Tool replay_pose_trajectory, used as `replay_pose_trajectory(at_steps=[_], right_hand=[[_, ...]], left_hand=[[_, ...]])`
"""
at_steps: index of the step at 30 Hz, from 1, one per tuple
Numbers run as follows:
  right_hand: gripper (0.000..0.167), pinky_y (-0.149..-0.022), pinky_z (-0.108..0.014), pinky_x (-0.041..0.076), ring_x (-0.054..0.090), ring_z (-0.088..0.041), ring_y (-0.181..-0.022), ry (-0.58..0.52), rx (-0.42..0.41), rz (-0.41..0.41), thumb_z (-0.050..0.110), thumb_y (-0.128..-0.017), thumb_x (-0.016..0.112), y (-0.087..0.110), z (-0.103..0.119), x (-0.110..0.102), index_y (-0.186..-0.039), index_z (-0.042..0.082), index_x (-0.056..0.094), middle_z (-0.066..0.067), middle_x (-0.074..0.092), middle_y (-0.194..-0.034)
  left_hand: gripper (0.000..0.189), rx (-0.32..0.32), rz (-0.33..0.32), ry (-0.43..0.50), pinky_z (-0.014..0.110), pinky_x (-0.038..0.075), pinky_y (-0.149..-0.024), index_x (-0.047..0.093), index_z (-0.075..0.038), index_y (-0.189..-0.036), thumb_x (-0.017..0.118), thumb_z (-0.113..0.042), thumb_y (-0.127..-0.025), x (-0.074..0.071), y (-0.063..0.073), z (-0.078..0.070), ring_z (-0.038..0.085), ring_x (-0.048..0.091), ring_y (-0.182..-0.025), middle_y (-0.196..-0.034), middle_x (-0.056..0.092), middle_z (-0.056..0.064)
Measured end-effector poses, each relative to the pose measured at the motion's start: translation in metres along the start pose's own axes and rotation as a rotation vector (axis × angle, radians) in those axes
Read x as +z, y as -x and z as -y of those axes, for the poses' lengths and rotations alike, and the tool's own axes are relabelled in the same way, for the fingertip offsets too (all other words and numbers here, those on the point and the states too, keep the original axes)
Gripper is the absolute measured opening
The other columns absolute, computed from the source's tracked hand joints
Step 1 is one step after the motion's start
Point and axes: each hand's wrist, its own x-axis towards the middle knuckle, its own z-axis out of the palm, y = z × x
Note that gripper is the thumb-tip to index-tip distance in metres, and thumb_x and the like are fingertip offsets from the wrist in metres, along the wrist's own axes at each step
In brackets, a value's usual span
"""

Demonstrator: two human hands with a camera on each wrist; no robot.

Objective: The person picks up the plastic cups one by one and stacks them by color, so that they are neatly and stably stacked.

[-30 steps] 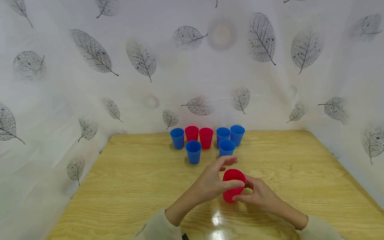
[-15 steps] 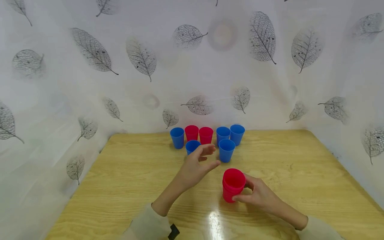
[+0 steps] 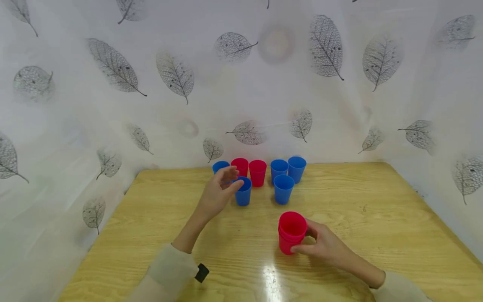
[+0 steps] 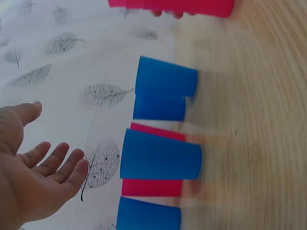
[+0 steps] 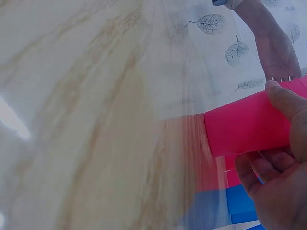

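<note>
Two nested red cups [image 3: 292,235] stand upright on the near part of the table, one sunk into the other so that two rims show. My right hand [image 3: 324,245] grips them from the right side, thumb in front. In the right wrist view the thumb and fingers [image 5: 247,175] wrap around the red cup [image 5: 254,122]. My left hand [image 3: 216,193] holds nothing; its fingers are spread and loosely bent. It overlaps the front-left blue cup [image 3: 243,195] and the back-left blue cup [image 3: 220,166] in the head view. The left wrist view shows its palm [image 4: 33,187] beside the cup row.
Two single red cups [image 3: 258,173] stand at the back of the wooden table [image 3: 158,226]. To their right is a group of three blue cups [image 3: 284,189]. Leaf-patterned white sheeting [image 3: 249,84] rises behind the table and along both sides.
My left hand has left the red cups and moved left and away from me, towards the left blue cups. The right hand stays around the red cups in the same place.
</note>
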Motion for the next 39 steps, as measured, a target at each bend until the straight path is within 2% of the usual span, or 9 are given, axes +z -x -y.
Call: replay_pose_trajectory(at_steps=[9, 15, 19, 24, 29, 34, 39], right_hand=[[0.056, -0.097, -0.027, 0.055, 0.065, -0.011, -0.114, -0.003, 0.027, 0.001, 0.018, -0.087, 0.085, -0.003, -0.004, -0.001, -0.136, 0.003, 0.062, -0.005, 0.07, -0.126], [0.055, -0.095, -0.027, 0.055, 0.065, -0.011, -0.113, -0.017, 0.026, 0.017, 0.018, -0.089, 0.084, -0.002, -0.002, -0.002, -0.136, 0.001, 0.061, -0.008, 0.07, -0.126], [0.055, -0.095, -0.027, 0.055, 0.065, -0.01, -0.113, -0.022, 0.031, 0.018, 0.018, -0.089, 0.084, -0.003, -0.001, -0.001, -0.136, 0.002, 0.061, -0.008, 0.07, -0.127], [0.055, -0.096, -0.027, 0.054, 0.064, -0.01, -0.113, -0.022, 0.042, 0.017, 0.018, -0.089, 0.084, -0.003, 0.001, -0.001, -0.136, 0.002, 0.061, -0.007, 0.07, -0.127], [0.055, -0.097, -0.027, 0.054, 0.064, -0.011, -0.114, -0.03, 0.035, 0.021, 0.018, -0.089, 0.083, -0.002, 0.002, -0.001, -0.136, 0.001, 0.061, -0.008, 0.07, -0.127], [0.055, -0.096, -0.027, 0.054, 0.064, -0.01, -0.114, -0.02, 0.023, 0.016, 0.018, -0.089, 0.084, -0.002, -0.001, 0.0, -0.136, 0.001, 0.061, -0.007, 0.07, -0.126], [0.056, -0.097, -0.028, 0.055, 0.065, -0.011, -0.114, -0.021, 0.033, 0.017, 0.019, -0.088, 0.084, -0.003, -0.003, 0.0, -0.137, 0.004, 0.061, -0.004, 0.07, -0.128]], left_hand=[[0.056, -0.011, -0.044, -0.06, 0.046, 0.049, -0.108, 0.049, 0.002, -0.148, 0.068, -0.023, -0.102, -0.019, -0.021, 0.009, 0.031, 0.059, -0.127, -0.136, 0.063, 0.017], [0.059, -0.021, -0.056, -0.091, 0.045, 0.048, -0.11, 0.048, 0.002, -0.15, 0.068, -0.024, -0.102, -0.023, -0.036, 0.015, 0.031, 0.058, -0.129, -0.136, 0.063, 0.017], [0.059, -0.052, -0.063, -0.123, 0.044, 0.046, -0.112, 0.047, 0.001, -0.151, 0.067, -0.024, -0.102, -0.024, -0.047, 0.019, 0.031, 0.057, -0.13, -0.139, 0.061, 0.018], [0.06, -0.076, -0.061, -0.208, 0.046, 0.047, -0.111, 0.047, -0.002, -0.152, 0.067, -0.025, -0.101, -0.022, -0.058, 0.023, 0.032, 0.056, -0.132, -0.144, 0.059, 0.017], [0.061, -0.062, -0.008, -0.372, 0.048, 0.042, -0.115, 0.044, -0.004, -0.154, 0.067, -0.027, -0.102, -0.02, -0.071, 0.027, 0.032, 0.047, -0.141, -0.151, 0.053, 0.016], [0.065, -0.071, 0.083, -0.499, 0.05, 0.035, -0.12, 0.04, -0.004, -0.157, 0.068, -0.026, -0.102, -0.016, -0.081, 0.03, 0.034, 0.036, -0.147, -0.156, 0.045, 0.017], [0.068, -0.037, 0.147, -0.64, 0.05, 0.032, -0.121, 0.042, -0.002, -0.156, 0.071, -0.028, -0.1, -0.013, -0.09, 0.036, 0.036, 0.034, -0.148, -0.157, 0.045, 0.018]])
